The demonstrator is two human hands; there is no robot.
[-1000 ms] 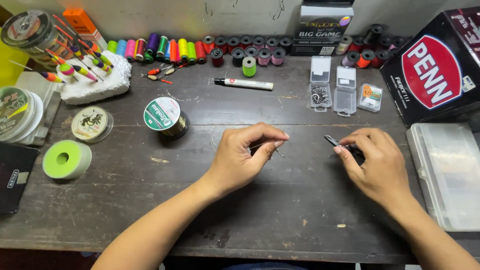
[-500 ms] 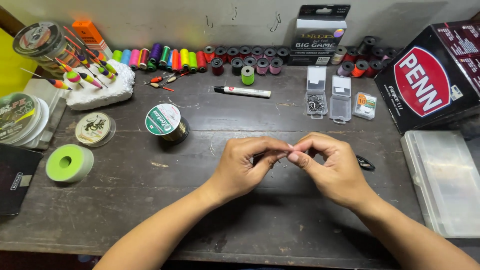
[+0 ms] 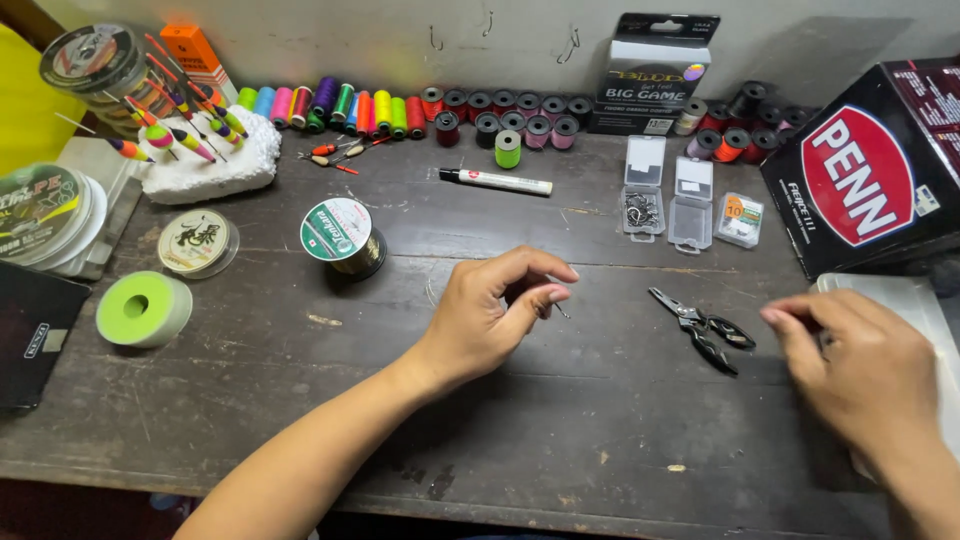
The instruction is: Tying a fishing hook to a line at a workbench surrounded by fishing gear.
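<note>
My left hand (image 3: pixel 487 312) hovers over the middle of the dark wooden table (image 3: pixel 300 400). Its thumb and forefinger pinch a small thin metal hook (image 3: pixel 561 311) whose tip sticks out below the fingertips. My right hand (image 3: pixel 858 368) is far to the right, near a clear plastic box (image 3: pixel 930 310). Its fingertips are pressed together and point left. Any line between the hands is too thin to see. Black pliers (image 3: pixel 705 328) lie on the table between the two hands, touched by neither.
A green-labelled line spool (image 3: pixel 338 235), a lime spool (image 3: pixel 143 308) and a flat spool (image 3: pixel 197 242) lie to the left. Floats stand in white foam (image 3: pixel 210 160). Thread bobbins (image 3: pixel 400 105), a marker (image 3: pixel 495 181), small hook boxes (image 3: pixel 690 195) and a black-and-red carton (image 3: pixel 860 175) line the back.
My right hand left the pliers on the table, met my left hand at the hook, then pulled away far to the right. My left hand stayed in place.
</note>
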